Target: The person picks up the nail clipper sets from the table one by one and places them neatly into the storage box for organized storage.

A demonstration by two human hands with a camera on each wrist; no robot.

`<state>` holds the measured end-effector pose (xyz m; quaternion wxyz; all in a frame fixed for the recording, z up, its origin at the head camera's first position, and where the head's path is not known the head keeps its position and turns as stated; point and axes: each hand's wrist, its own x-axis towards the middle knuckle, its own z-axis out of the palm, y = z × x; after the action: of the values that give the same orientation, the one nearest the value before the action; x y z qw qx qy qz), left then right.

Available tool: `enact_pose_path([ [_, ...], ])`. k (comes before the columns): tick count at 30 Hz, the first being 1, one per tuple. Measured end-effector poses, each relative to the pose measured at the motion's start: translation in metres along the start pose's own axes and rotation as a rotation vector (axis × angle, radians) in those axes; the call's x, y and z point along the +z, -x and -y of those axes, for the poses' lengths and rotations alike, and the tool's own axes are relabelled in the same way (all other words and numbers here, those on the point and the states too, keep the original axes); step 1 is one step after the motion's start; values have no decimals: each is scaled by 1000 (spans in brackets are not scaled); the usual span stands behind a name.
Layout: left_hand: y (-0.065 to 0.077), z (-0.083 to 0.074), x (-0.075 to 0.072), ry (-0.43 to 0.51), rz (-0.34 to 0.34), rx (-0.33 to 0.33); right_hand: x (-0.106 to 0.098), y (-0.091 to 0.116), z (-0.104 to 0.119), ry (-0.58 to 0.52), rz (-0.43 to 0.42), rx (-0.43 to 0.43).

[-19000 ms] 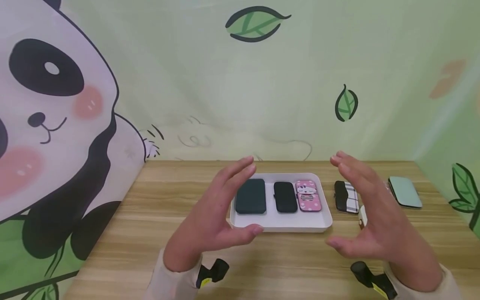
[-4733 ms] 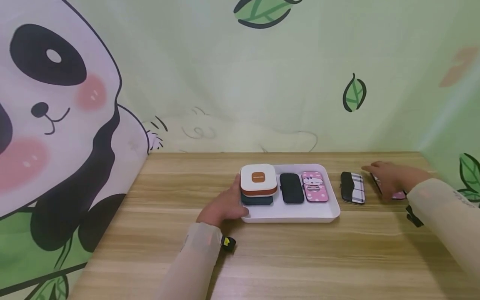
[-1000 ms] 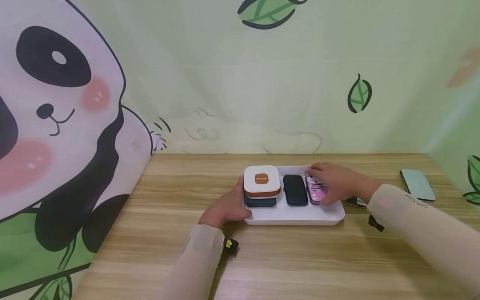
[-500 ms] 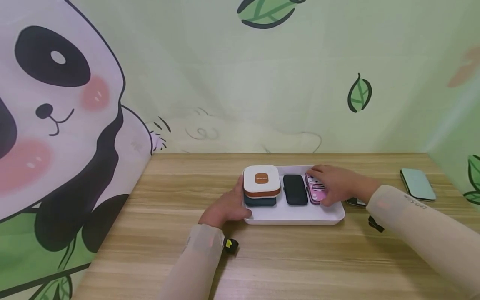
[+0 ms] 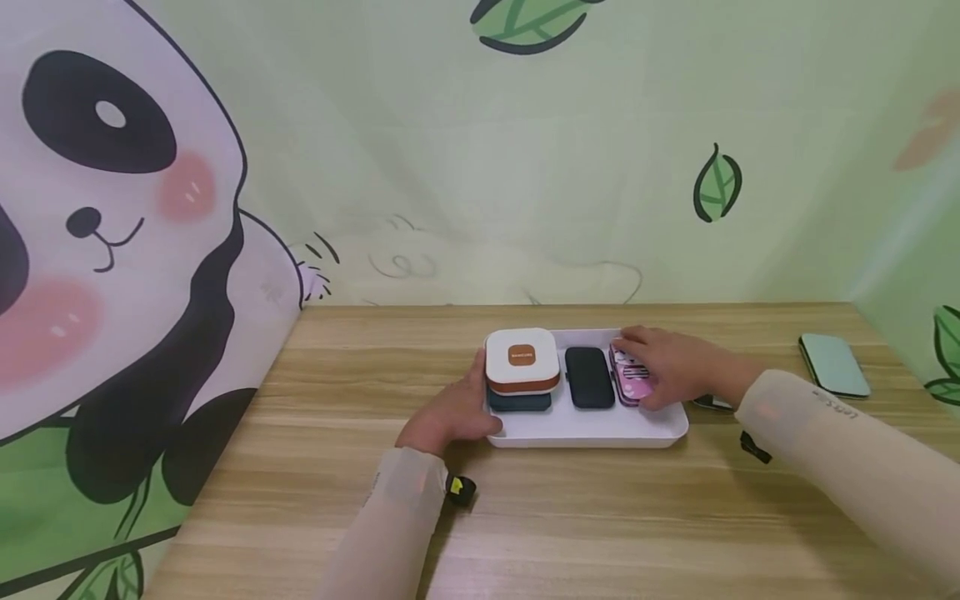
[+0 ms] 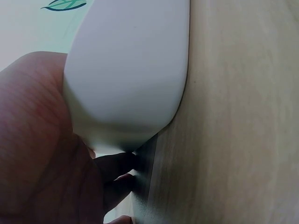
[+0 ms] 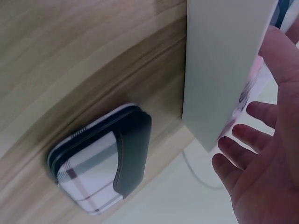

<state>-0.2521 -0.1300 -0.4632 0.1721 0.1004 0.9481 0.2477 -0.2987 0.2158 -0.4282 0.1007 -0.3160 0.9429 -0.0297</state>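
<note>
A shallow white tray (image 5: 592, 432) stands on the wooden table. My left hand (image 5: 450, 417) holds its left end, thumb by the front corner; in the left wrist view the palm lies along the tray's outer wall. At the tray's right end, my right hand (image 5: 675, 367) grips a small pink patterned case (image 5: 636, 387) from above, partly covering it. Left of that lies a black case (image 5: 589, 377). A white case (image 5: 523, 358) with a brown band and label sits on a dark blue case (image 5: 519, 402) at the tray's left.
A plaid case with a dark flap (image 7: 103, 158) lies on the table just right of the tray, mostly hidden under the right wrist in the head view. Farther right is a mint-green case (image 5: 835, 365). A printed panda backdrop (image 5: 420, 167) rises behind the table.
Both hands have stayed almost still over the last second. Earlier, the right hand was at a pink case on the table's right side; that spot now shows no pink case.
</note>
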Motion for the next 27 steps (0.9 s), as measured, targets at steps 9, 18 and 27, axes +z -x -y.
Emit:
enact_pose_path([
  [9, -1, -1, -2, 14, -10, 14, -20, 18, -20, -69, -32, 82],
  [18, -2, 0, -1, -9, -13, 14, -18, 38, -58, -95, 23, 157],
  [27, -2, 0, 0, -6, -4, 7, -2, 49, -78, -119, 112, 202],
])
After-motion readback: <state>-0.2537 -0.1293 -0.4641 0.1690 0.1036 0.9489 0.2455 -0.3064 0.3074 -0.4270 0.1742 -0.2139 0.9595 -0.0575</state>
